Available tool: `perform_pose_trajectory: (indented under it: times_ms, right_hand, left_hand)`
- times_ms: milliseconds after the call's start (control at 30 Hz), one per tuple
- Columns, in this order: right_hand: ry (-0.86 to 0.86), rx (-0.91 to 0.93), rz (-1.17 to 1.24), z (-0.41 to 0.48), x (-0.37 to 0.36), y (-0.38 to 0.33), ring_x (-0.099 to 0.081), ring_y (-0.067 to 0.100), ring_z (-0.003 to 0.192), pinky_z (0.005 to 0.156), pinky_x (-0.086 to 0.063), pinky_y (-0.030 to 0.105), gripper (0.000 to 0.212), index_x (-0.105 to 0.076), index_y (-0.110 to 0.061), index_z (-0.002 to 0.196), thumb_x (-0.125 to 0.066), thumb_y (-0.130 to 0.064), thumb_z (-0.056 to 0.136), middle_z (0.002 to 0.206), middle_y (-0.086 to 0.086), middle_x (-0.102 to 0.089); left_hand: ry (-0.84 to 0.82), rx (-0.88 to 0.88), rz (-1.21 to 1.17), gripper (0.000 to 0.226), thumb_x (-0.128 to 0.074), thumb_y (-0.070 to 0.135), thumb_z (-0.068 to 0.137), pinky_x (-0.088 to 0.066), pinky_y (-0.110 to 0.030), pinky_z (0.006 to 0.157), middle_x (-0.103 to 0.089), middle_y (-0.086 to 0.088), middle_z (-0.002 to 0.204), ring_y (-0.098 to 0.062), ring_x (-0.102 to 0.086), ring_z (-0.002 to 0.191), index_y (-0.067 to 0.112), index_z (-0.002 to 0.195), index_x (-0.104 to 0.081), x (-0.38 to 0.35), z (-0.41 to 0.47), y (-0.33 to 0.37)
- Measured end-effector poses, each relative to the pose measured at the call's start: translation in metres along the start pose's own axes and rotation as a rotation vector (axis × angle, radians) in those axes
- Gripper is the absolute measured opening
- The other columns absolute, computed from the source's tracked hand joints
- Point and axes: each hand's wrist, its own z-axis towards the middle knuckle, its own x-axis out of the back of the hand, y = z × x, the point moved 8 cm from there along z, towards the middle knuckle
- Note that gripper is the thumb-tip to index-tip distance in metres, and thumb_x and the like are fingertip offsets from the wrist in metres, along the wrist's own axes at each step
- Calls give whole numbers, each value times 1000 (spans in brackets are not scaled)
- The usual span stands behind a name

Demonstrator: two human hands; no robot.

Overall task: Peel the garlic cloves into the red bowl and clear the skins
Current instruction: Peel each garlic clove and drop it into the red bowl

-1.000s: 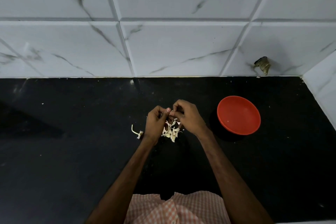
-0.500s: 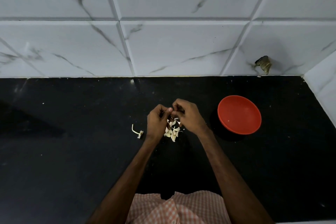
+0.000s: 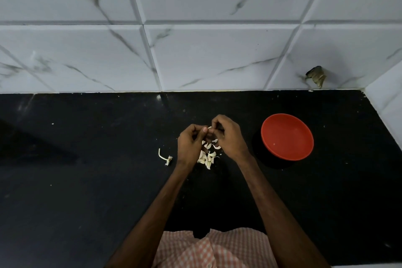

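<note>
We watched two hands work one small pale garlic clove above the table.

The left hand and right hand met thumb to fingertip, fingers curled, both pinching the clove, with bare forearms angled in from below. Under them lay a loose heap of thin, curled, off-white garlic skins on the glossy black stone table. A thin curved pale stem lay just left of the heap. The round, smooth red bowl stood to the right, apart from the hands.
</note>
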Motion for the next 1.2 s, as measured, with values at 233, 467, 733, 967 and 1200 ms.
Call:
perform_pose_trajectory:
  times_ms: [233, 467, 733, 967, 1200]
  right_hand:
    - [59, 14, 4, 0, 3, -1, -66, 20, 83, 69, -59, 43, 16, -62, -8, 89, -71, 4, 85, 92, 2, -60]
    - [-36, -11, -43, 3, -3, 1, -65, 20, 84, 74, -58, 42, 13, -63, -4, 90, -72, 4, 85, 92, 5, -61]
    - [-80, -13, -52, 3, -6, 1, -60, 26, 78, 71, -55, 43, 12, -60, 0, 83, -70, 6, 85, 87, 9, -58]
    - [-86, 51, -65, 4, -8, -4, -58, 22, 78, 70, -51, 48, 16, -56, -5, 84, -59, 9, 90, 88, 4, -54]
    - [-91, 139, -353, -1, -11, -10, -52, 12, 93, 65, -54, 35, 10, -56, -11, 97, -58, -2, 94, 103, -2, -52]
  left_hand:
    - [16, -22, 59, 8, -61, 7, 99, -54, -24, 52, -74, -7, 81, -13, -72, 69, 5, 99, -69, 0, 0, -1]
    - [14, -154, 273, 9, -64, 5, 96, -49, -10, 66, -71, 15, 82, 2, -69, 76, 9, 97, -72, 2, 1, 4]
    - [75, -169, 285, 11, -63, -1, 95, -49, -11, 62, -70, 14, 80, 2, -69, 70, 7, 94, -71, 2, -1, 4]
    - [90, -42, 51, 8, -64, 6, 96, -61, -29, 67, -76, -1, 79, -14, -75, 75, 8, 92, -71, 2, -2, -5]
    - [-39, 117, -30, 14, -58, 11, 101, -61, -33, 60, -77, -4, 90, -21, -76, 81, 6, 108, -70, -2, -2, -13]
